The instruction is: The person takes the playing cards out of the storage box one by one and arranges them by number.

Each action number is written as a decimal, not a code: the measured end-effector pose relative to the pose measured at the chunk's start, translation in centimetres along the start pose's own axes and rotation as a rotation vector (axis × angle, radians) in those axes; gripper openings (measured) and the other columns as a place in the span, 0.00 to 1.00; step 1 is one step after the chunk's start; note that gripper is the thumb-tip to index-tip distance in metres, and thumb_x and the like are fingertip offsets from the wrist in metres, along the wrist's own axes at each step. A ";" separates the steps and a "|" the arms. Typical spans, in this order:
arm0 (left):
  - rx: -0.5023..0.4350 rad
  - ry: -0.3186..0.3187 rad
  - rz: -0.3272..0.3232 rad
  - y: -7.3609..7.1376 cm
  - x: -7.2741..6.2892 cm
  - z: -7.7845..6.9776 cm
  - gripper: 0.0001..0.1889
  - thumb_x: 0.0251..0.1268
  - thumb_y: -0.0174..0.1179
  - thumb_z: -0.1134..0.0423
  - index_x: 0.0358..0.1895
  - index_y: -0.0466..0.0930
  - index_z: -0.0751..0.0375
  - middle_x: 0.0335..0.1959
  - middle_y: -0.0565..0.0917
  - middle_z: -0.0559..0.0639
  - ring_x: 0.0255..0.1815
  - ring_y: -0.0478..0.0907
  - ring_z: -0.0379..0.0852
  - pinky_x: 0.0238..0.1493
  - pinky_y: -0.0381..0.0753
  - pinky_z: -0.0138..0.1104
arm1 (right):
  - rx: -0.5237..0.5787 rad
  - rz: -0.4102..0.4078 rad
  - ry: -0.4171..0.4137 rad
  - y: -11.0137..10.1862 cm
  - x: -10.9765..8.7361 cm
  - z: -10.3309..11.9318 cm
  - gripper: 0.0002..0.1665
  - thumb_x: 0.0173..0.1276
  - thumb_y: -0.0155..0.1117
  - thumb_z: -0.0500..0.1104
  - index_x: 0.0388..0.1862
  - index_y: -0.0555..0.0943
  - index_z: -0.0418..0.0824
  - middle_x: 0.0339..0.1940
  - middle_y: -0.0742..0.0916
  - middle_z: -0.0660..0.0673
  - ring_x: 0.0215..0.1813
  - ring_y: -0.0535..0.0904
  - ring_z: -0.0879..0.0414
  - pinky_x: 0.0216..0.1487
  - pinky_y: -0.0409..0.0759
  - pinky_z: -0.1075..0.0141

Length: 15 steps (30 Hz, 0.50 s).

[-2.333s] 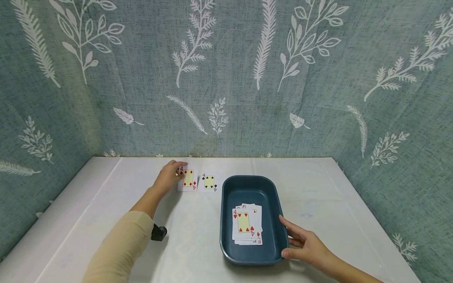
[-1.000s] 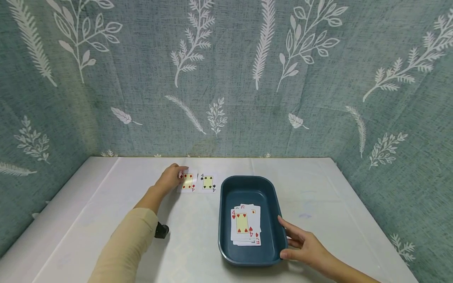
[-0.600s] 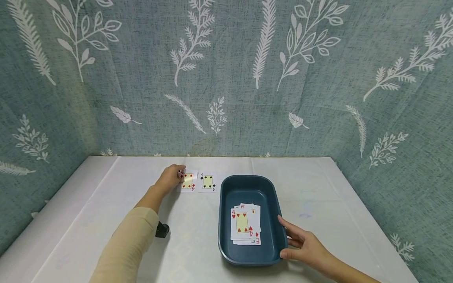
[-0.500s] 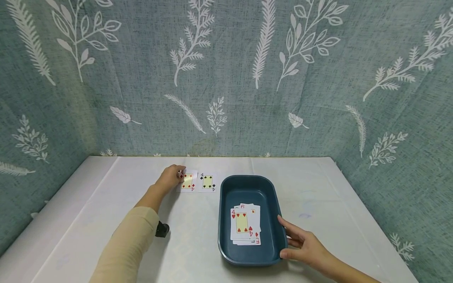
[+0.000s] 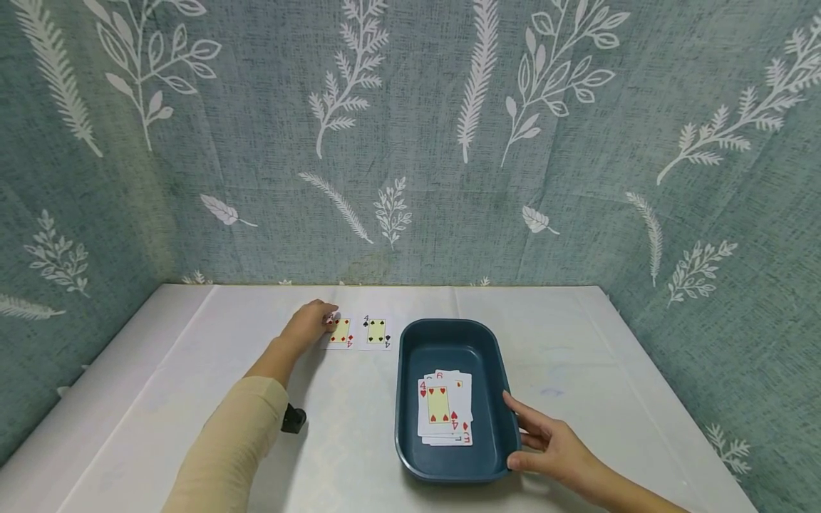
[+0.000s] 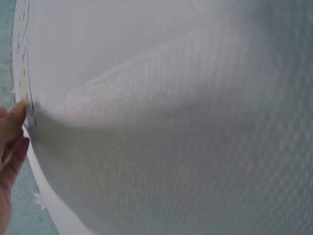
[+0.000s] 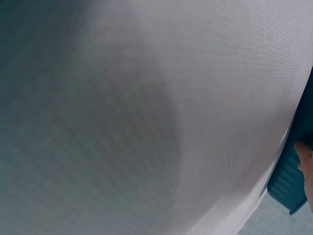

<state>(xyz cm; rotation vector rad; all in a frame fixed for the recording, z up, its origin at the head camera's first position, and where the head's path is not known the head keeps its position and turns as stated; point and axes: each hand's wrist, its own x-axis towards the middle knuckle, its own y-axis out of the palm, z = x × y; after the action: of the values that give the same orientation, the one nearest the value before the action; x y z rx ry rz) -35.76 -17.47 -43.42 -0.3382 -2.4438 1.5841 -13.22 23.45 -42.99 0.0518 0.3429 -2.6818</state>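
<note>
Cards [image 5: 439, 406] inside the blue tub [image 5: 490, 413] show only in head view.

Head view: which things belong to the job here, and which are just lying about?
Likely in the job:
four of diamonds, touching left fingers
black four
blue tray, held by right fingers
card pile inside it

Just surroundings:
white table cover
leaf-patterned cloth

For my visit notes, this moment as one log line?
left hand: pinches diamond four; black four: untouched; right hand: grips tray; tray: holds cards
</note>
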 end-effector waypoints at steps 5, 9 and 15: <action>-0.041 -0.008 -0.026 -0.2 -0.3 0.1 0.27 0.59 0.63 0.69 0.63 0.70 0.69 0.51 0.76 0.64 0.49 0.76 0.58 0.49 0.76 0.48 | -0.008 -0.017 0.034 0.1 0.1 0.0 0.47 0.62 0.67 0.41 0.74 0.54 0.33 0.72 0.57 0.26 0.63 0.70 0.35 0.53 0.77 0.67; -0.089 0.044 -0.079 -0.3 -0.6 0.0 0.29 0.58 0.65 0.68 0.64 0.69 0.69 0.51 0.76 0.64 0.47 0.77 0.57 0.46 0.77 0.47 | 0.009 -0.010 0.024 0.1 0.1 -0.1 0.47 0.62 0.67 0.41 0.74 0.53 0.33 0.71 0.57 0.25 0.63 0.70 0.35 0.53 0.77 0.66; -0.162 0.121 -0.116 -0.8 -1.1 -1.3 0.29 0.56 0.67 0.65 0.61 0.71 0.71 0.49 0.79 0.64 0.43 0.80 0.56 0.45 0.78 0.46 | 0.032 0.008 -0.024 0.0 -0.1 -0.1 0.47 0.62 0.67 0.38 0.74 0.52 0.31 0.70 0.57 0.22 0.63 0.70 0.32 0.52 0.78 0.65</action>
<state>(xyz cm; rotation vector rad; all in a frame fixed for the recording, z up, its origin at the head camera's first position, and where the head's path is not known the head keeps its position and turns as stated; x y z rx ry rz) -34.35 -16.99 -42.24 -0.3030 -2.4560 1.2853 -13.13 23.54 -43.09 0.0313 0.2917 -2.6775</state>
